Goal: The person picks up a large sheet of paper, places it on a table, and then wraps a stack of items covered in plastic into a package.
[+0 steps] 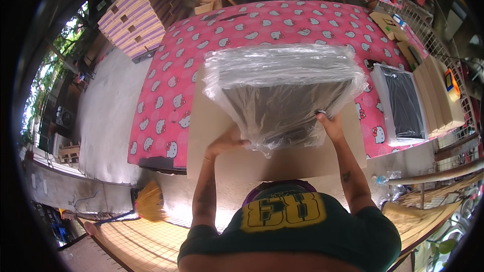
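In front of me is a stack of flat dark panels wrapped in clear plastic (287, 103), its near edge tilted toward me. Beneath it lies a large brown cardboard sheet (206, 163) on the table. My left hand (225, 143) grips the near left corner, its fingers partly hidden by the wrap. At the near right corner, my right hand (330, 125) is closed on the stack with the thumb on top and the other fingers hidden below. The crinkled plastic hides how many panels there are.
A pink patterned cloth (171, 70) covers the table. Another plastic-wrapped dark panel (402, 102) lies at the right beside an open cardboard box (437, 93) with an orange tape dispenser (452, 84). Stacked cartons (133, 25) stand far left; a broom (149, 202) is near left.
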Available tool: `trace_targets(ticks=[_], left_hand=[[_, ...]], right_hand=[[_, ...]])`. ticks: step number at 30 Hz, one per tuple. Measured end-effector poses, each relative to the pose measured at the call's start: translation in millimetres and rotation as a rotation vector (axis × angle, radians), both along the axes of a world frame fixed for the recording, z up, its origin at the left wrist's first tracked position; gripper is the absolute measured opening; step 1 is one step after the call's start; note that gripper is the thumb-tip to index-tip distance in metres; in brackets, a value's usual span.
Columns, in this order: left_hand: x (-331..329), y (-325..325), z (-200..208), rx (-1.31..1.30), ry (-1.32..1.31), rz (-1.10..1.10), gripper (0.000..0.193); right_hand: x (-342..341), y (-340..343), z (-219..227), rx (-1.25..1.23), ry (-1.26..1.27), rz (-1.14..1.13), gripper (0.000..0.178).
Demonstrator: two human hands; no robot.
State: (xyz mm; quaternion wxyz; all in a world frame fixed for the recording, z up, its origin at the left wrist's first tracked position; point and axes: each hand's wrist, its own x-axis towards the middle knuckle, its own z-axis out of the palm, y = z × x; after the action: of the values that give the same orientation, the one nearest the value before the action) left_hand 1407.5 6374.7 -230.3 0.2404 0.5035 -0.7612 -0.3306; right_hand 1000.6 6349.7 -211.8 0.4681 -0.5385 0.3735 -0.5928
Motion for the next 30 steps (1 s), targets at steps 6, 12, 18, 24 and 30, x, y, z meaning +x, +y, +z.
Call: trace_targets(ticks=[6, 12, 18, 24, 30], left_hand=[[-3.2, -26.2, 78.9, 0.278, 0.757, 0.102, 0.049], [-13.8, -7.4, 15.2, -0.04, 0.684, 0.233, 0.044], [-48.9, 2.3, -26.1, 0.051, 0.677, 0.225, 0.045], [-20.4, -8.5, -79.0, 0.122, 0.748, 0.207, 0.059], [3.8, -9.5, -95.7, 0.259, 1.073, 0.291, 0.054]], right_hand=[[-9.2, 15.0, -7.2, 0.039, 0.037, 0.032, 0.067], [-0.9, 27.3, 1.4, 0.121, 0.027, 0.113, 0.06], [-1.4, 37.1, -33.2, 0.135, 0.114, 0.014, 0.065], [-13.8, 34.4, -33.2, 0.248, 0.366, 0.187, 0.093], [-38.2, 29.2, 37.2, 0.057, 0.385, 0.23, 0.11]])
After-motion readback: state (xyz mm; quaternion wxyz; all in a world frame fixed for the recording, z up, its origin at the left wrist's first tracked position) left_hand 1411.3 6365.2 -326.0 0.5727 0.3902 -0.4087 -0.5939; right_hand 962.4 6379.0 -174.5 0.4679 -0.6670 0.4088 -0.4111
